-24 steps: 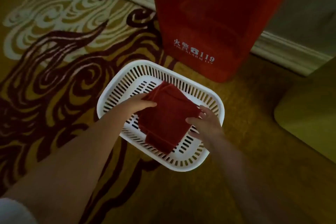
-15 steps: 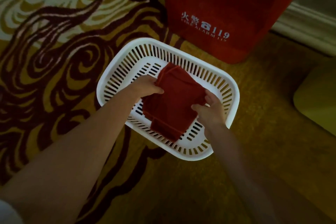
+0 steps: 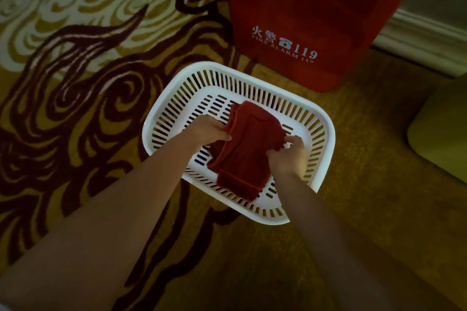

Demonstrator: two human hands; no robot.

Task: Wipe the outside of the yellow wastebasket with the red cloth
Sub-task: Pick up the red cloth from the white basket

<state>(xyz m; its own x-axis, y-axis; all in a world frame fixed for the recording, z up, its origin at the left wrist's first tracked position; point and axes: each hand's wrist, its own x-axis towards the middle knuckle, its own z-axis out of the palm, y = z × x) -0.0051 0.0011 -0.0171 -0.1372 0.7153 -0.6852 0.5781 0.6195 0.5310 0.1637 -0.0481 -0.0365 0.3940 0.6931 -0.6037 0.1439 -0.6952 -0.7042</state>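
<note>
A: Red cloth (image 3: 249, 151). Where does it lie?

B: Inside the white slatted basket (image 3: 326, 131), folded in layers and bunched through the middle. Its upper end lies toward the basket's far wall, its lower end toward the near rim. Whether it rests on the basket floor or is raised a little off it, I cannot tell.

A: Hands?

B: Both are on the cloth. The left hand (image 3: 211, 131) has fingers and thumb closed on the cloth's left edge, pinching a fold. The right hand (image 3: 290, 153) grips the right edge, with the fingers curled into the fabric. Both forearms are bare and reach in over the basket's near rim.

A: The yellow wastebasket?

B: To the right of the white basket and well apart from it, at the frame's edge. The yellow wastebasket (image 3: 441, 134) shows only as a rounded corner, with the rest cut off. Neither hand touches it, and the cloth is clear of it.

A: And around the basket?

B: Behind it, just beside the far rim, stands a red fire extinguisher box (image 3: 316, 7) with white lettering that reads "FIRE ALARM 119". The basket sits on a patterned carpet (image 3: 88, 83), gold with dark maroon swirls and pale cream curls to the basket's far left. A pale baseboard (image 3: 424, 35) runs behind the red box. The light is dim.
</note>
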